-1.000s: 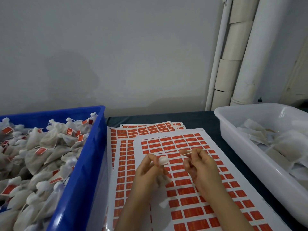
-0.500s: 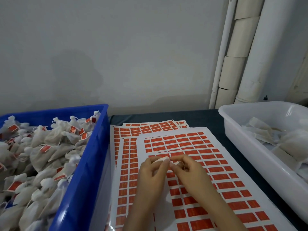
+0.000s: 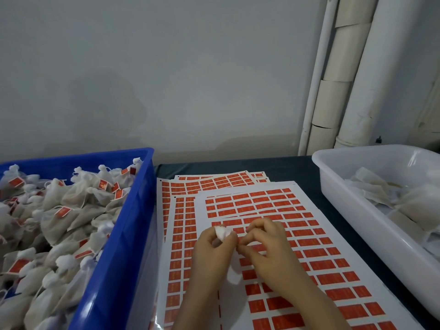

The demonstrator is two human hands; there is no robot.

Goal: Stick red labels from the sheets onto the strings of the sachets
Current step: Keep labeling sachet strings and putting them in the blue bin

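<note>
Okay, both hands sit mid-frame over the top label sheet (image 3: 297, 225), close together with fingertips touching. My left hand (image 3: 212, 248) is curled and pinches a white sachet (image 3: 222, 232) at its gathered top, and the rest of the bag hangs below between my wrists. My right hand (image 3: 269, 248) has its fingers curled, with thumb and forefinger tips brought together right against the left fingertips. I cannot tell what sits between them, it is too small, and no string is clearly visible.

The top sheet lies on a stack of label sheets (image 3: 181, 225) on the dark surface (image 3: 285, 166). It has rows of red labels, with some gaps near my hands.

A blue crate (image 3: 123, 246) stands to the left, just beside the sheets, piled with sachets carrying red labels (image 3: 63, 211). A white tub (image 3: 357, 222) stands to the right, near the sheets, holding flat plain sachets (image 3: 404, 198). A grey wall is behind, with white pipes (image 3: 357, 79) at the right corner.
</note>
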